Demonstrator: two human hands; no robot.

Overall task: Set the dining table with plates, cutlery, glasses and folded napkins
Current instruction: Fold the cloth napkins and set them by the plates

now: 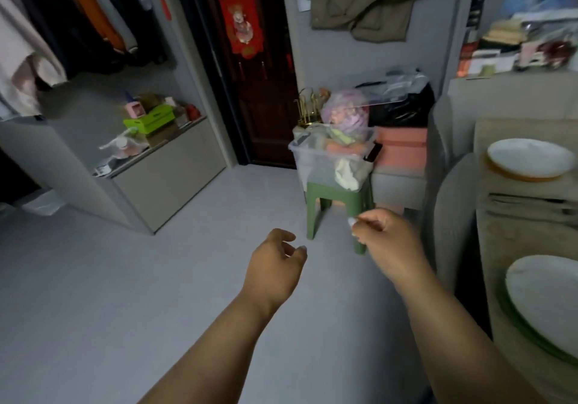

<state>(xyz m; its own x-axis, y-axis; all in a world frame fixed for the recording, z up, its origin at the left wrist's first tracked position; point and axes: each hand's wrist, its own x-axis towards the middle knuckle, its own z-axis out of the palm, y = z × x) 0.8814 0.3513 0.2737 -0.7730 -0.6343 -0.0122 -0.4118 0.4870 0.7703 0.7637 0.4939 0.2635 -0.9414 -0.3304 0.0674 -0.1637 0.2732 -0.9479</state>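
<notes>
Along the right edge of the view, part of the dining table (513, 234) is seen, covered with a pale patterned cloth. Two plates are already laid on it: a far plate (530, 159) with an orange underside and a near plate (550, 302) stacked on a green one. Between them a dark folded piece, probably a napkin (528, 206), is laid flat; what exactly it is cannot be told. The plates are judged to be set one to a seat, with room left beside each for cutlery and a glass, neither of which is visible.

Both arms are stretched out over bare floor, away from the table. The left hand (275, 266) is held loosely curled, fingers partly bent, and nothing is gripped in it. The right hand (387, 241) is blurred, with thumb and fingertips drawn close together; whether something small is pinched there cannot be told.

Every visible table item lies to the right of both hands and well apart from them; the napkin is nearest the right hand. A clear storage bin (328, 165) on a green stool (337, 203) stands ahead of the hands, and a reach toward it for further items is judged likely.
</notes>
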